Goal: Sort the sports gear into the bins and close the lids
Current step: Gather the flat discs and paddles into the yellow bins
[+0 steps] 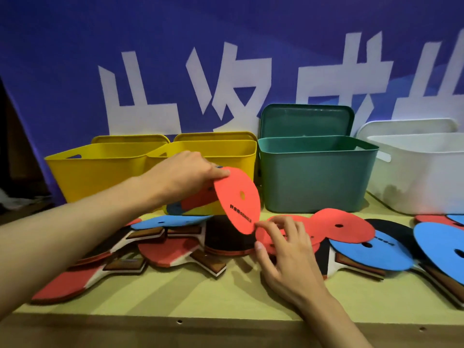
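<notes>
My left hand (185,174) pinches the top edge of a red flat disc (238,199) with a small centre hole, held tilted in the air in front of the second yellow bin (226,151). Behind that disc the same hand seems to hold more red and blue discs (193,202). My right hand (281,244) rests on the table pile, fingertips touching the lifted disc's lower edge and a red disc (296,219) beneath. Table-tennis paddles (170,249) lie heaped on the table. A blue disc (376,249) lies to the right.
Four open bins line the back: two yellow ones (95,169), a green one (316,177) and a white one (426,177), each with its lid propped behind. More discs (442,244) and paddles crowd the right side. The wooden table edge (226,320) runs along the front.
</notes>
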